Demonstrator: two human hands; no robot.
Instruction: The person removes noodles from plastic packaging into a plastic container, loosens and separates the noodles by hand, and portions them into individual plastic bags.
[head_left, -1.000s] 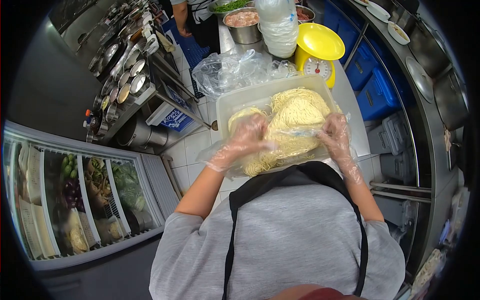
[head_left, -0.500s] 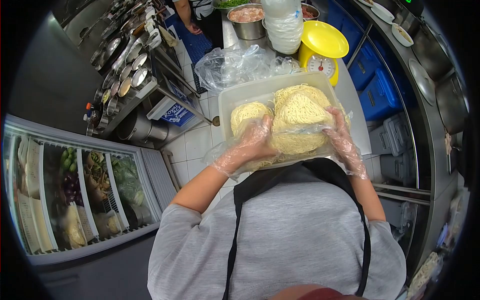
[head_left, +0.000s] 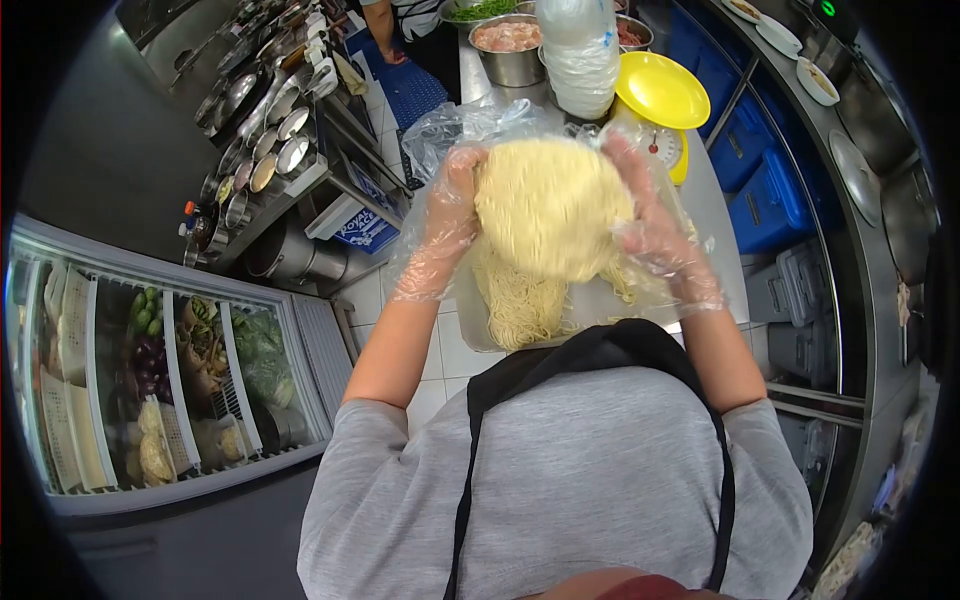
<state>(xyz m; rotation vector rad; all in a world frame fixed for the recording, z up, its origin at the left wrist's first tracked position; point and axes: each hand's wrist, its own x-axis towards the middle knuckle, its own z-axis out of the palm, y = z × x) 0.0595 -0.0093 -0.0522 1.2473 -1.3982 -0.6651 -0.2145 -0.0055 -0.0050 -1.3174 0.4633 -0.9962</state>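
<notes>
A large, pale yellow clump of noodles (head_left: 550, 210) is lifted between my hands, blurred by motion. My left hand (head_left: 452, 215), in a clear plastic glove, grips its left edge. On the opposite edge, my right hand (head_left: 660, 225), gloved the same way, has its thumb and fingers around the clump. Below is a translucent plastic tub (head_left: 480, 338), partly hidden by the clump and my hands. More loose noodles (head_left: 522, 305) lie inside the tub.
Behind the tub are crumpled clear plastic bags (head_left: 450, 128), a stack of plastic-wrapped containers (head_left: 580, 60), a yellow scale (head_left: 665, 90) and a metal pot of raw meat (head_left: 508, 45). A glass-front fridge (head_left: 170, 370) stands left. Another person's arm (head_left: 380, 30) shows at the top.
The noodle clump has risen out of the tub, held in both hands, and moved up and to the left. Noodles lower in the tub are now exposed.
</notes>
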